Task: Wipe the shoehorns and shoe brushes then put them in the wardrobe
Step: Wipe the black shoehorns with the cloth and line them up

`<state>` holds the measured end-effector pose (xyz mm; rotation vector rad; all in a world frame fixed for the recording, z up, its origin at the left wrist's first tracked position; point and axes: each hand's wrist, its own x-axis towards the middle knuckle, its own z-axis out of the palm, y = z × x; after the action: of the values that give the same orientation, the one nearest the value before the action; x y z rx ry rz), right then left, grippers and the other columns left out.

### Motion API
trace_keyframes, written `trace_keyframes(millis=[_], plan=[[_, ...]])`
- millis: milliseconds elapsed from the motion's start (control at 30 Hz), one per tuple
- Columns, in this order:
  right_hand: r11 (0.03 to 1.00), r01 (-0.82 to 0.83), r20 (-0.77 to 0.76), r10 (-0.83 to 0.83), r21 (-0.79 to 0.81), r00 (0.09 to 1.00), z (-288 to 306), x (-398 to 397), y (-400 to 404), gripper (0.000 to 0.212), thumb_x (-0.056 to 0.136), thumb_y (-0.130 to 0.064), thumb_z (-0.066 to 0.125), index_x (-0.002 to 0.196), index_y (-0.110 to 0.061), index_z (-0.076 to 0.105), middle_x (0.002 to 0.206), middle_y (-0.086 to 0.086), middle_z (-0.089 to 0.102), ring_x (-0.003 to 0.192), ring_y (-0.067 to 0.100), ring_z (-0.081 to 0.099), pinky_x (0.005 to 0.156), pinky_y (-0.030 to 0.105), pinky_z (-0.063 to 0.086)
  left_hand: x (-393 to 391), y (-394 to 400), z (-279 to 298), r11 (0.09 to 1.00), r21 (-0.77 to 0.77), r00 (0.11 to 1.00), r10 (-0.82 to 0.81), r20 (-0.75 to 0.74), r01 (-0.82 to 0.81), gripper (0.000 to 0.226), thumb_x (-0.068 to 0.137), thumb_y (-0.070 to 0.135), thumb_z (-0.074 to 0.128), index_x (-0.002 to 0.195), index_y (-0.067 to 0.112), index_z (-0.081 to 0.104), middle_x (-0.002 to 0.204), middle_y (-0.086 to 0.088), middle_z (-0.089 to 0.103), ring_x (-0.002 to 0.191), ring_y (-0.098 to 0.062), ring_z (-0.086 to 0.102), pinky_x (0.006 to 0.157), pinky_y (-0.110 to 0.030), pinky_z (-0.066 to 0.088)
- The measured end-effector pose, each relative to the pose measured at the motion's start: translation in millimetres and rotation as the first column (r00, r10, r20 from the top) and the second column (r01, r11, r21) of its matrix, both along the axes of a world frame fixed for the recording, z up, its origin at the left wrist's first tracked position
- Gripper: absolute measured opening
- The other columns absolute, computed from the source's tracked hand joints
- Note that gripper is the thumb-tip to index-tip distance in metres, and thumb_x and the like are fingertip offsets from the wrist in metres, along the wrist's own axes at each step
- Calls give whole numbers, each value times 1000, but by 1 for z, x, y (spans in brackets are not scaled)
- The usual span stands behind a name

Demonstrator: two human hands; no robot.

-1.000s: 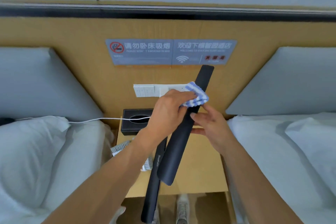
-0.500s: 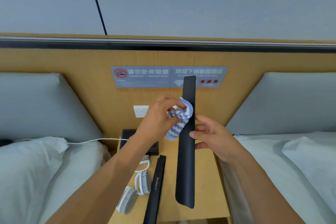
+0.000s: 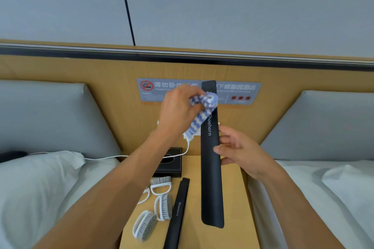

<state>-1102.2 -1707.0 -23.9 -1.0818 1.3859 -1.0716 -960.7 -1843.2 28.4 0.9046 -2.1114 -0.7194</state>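
Observation:
My right hand (image 3: 239,152) holds a long black shoehorn (image 3: 211,178) upright by its middle, above the nightstand. My left hand (image 3: 178,111) grips a blue-and-white striped cloth (image 3: 202,115) and presses it against the shoehorn's upper end. A second black shoehorn (image 3: 178,212) lies flat on the nightstand, running toward me. Left of it lie several white shoe brushes with grey bristles (image 3: 162,204), partly hidden by my left forearm.
The wooden nightstand (image 3: 232,218) stands between two beds with white pillows (image 3: 36,184). A black tissue box (image 3: 172,164) sits at its back left. A white cable (image 3: 105,157) runs from a wall plug across the left bed. A grey notice plate (image 3: 238,92) hangs on the headboard.
The shoehorn has turned from slanted to upright and shows its lettered side. My left hand has slid the cloth up to the upper end. The view has tilted upward.

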Motion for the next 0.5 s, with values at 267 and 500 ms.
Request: trace_keyframes(millis=[267, 500], plan=[[994, -32, 26, 35, -103, 999, 12, 14, 4, 50, 97, 7, 51, 131, -29, 56, 114, 8, 73, 103, 27, 71, 83, 38, 61, -19, -22, 63, 945, -315, 995, 95, 0, -91, 21, 81, 12, 66, 99, 17, 77, 88, -11, 63, 84, -29, 57, 74, -39, 45], [978, 132, 133, -111, -163, 985, 12, 19, -7, 49, 94, 11, 53, 131, -21, 57, 115, 14, 72, 100, 29, 71, 77, 38, 61, -21, 5, 45, 949, -315, 999, 31, 30, -20, 22, 76, 5, 62, 91, 13, 76, 83, -9, 59, 69, -28, 57, 58, -37, 46]])
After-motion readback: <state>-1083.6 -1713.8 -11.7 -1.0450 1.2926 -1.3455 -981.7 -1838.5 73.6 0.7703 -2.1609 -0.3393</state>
